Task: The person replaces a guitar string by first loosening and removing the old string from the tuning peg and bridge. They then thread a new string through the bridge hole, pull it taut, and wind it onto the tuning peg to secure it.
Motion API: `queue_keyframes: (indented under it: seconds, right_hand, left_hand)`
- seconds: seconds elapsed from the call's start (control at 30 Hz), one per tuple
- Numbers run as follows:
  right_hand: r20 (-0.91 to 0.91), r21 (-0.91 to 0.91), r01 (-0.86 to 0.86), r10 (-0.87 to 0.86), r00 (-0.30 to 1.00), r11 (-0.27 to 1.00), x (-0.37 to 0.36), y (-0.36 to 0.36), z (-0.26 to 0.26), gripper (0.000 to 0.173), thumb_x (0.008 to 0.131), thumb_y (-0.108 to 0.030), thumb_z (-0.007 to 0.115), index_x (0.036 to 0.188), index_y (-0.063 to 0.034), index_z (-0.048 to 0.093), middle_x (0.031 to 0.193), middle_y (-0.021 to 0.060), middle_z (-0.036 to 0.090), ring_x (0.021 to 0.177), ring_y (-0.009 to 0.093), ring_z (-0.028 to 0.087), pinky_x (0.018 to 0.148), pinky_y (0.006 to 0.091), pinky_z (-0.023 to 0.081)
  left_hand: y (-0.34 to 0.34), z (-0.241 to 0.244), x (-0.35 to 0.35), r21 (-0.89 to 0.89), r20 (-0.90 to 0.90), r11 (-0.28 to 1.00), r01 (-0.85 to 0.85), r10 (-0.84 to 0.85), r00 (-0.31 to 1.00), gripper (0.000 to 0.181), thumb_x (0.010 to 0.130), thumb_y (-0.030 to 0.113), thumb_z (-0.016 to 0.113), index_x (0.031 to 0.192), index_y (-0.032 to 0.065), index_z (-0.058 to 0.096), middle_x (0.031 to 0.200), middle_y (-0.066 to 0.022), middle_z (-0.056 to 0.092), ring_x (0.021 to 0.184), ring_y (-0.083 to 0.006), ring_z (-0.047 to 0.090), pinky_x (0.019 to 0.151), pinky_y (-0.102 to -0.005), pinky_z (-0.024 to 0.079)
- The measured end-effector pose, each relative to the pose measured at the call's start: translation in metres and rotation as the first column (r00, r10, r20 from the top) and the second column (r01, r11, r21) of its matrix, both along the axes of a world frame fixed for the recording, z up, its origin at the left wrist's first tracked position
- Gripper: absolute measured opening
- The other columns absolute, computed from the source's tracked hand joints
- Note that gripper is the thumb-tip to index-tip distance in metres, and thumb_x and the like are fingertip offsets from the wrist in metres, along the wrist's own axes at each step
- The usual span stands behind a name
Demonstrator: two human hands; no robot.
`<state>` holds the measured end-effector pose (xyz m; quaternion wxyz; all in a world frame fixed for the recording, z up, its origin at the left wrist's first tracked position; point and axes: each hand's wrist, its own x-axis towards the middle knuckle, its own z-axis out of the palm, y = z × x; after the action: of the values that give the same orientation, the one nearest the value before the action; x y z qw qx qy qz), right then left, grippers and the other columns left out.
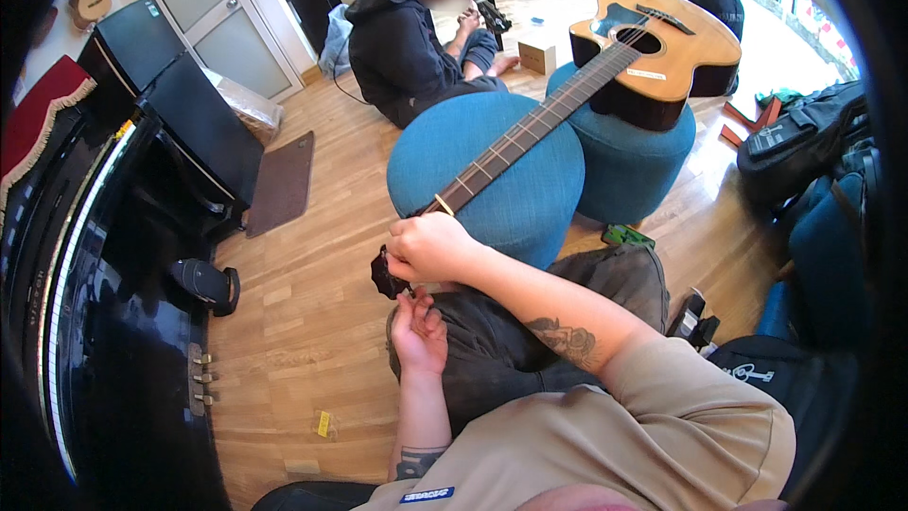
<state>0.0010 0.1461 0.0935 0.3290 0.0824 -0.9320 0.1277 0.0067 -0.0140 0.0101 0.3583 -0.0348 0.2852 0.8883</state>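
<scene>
An acoustic guitar (667,42) with a pale top, dark sides and a cutaway lies face up across two round blue fabric stools (461,135). Its neck slants down toward me, and the dark headstock (387,275) juts past the nearer stool's edge. My right hand (433,247) is closed over the headstock just beyond the nut (444,204); its fingers hide most of that part. Below it, my left hand (420,333) is palm up, thumb and curled fingertips at the headstock's lower edge by a tuning peg. Whether they pinch the peg is unclear.
A black upright piano (142,298) stands at left, its pedals (202,380) low. A person in a dark hoodie (404,50) sits on the floor beyond the stools. Black gig bags (809,135) lie at right. A green object (628,235) lies beside my knee.
</scene>
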Motion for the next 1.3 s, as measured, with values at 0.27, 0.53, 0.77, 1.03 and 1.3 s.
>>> queue_keyframes:
  seconds: [0.27,0.53,0.77,1.03,1.3]
  right_hand:
    - [0.012,-0.029,-0.019,0.019,1.0,0.999,0.003,0.0,-0.001,0.027,0.081,-0.03,0.068,0.066,-0.0081,0.069,0.069,0.008,0.063,0.06,0.028,0.066,0.054,0.04,0.054]
    - [0.057,-0.021,0.004,-0.003,0.998,1.0,0.003,-0.001,0.004,0.03,0.083,-0.033,0.067,0.067,-0.0084,0.071,0.069,0.0093,0.064,0.061,0.029,0.068,0.056,0.0415,0.055]
    - [0.056,-0.002,0.01,-0.01,0.998,1.0,0.002,-0.003,0.003,0.028,0.082,-0.031,0.066,0.068,-0.0082,0.071,0.071,0.0092,0.065,0.064,0.03,0.069,0.057,0.0413,0.056]
    - [0.061,-0.023,-0.014,0.015,0.998,1.0,0.001,-0.001,0.001,0.025,0.081,-0.029,0.068,0.067,-0.0084,0.071,0.071,0.0106,0.066,0.063,0.031,0.069,0.058,0.0431,0.056]
    - [0.085,-0.012,-0.023,0.024,0.996,1.0,0.003,0.001,0.003,0.03,0.085,-0.031,0.066,0.066,-0.0091,0.069,0.069,0.0094,0.064,0.062,0.031,0.067,0.057,0.0436,0.054]
  left_hand:
    - [0.015,-0.011,0.004,-0.483,-0.839,0.575,-0.66,-0.088,0.538,0.031,0.103,0.026,0.059,0.1,-0.004,0.068,0.077,-0.0075,0.071,0.051,-0.009,0.058,0.044,-0.0234,0.043]
    - [0.012,-0.011,-0.003,0.063,0.044,0.998,0.023,-0.026,0.999,0.027,0.105,0.027,0.051,0.09,0.0082,0.064,0.065,0.0067,0.05,0.047,-0.0077,0.04,0.041,-0.0223,0.029]
    - [0.01,-0.007,-0.002,-0.094,-0.031,0.996,-0.003,0.0,1.0,0.03,0.106,0.038,0.048,0.093,0.0134,0.059,0.071,0.0037,0.049,0.053,-0.0084,0.039,0.041,-0.0237,0.025]
    - [0.019,-0.026,0.001,-0.395,-0.708,0.707,-0.587,0.173,0.684,0.025,0.095,0.02,0.074,0.09,-0.0017,0.062,0.074,-0.0073,0.069,0.049,-0.0078,0.055,0.041,-0.0218,0.039]
    - [0.016,0.0,-0.001,-0.239,-0.201,0.954,-0.181,0.134,0.97,0.021,0.101,0.018,0.062,0.093,-0.0012,0.061,0.079,-0.0058,0.066,0.052,-0.0058,0.047,0.047,-0.0202,0.037]
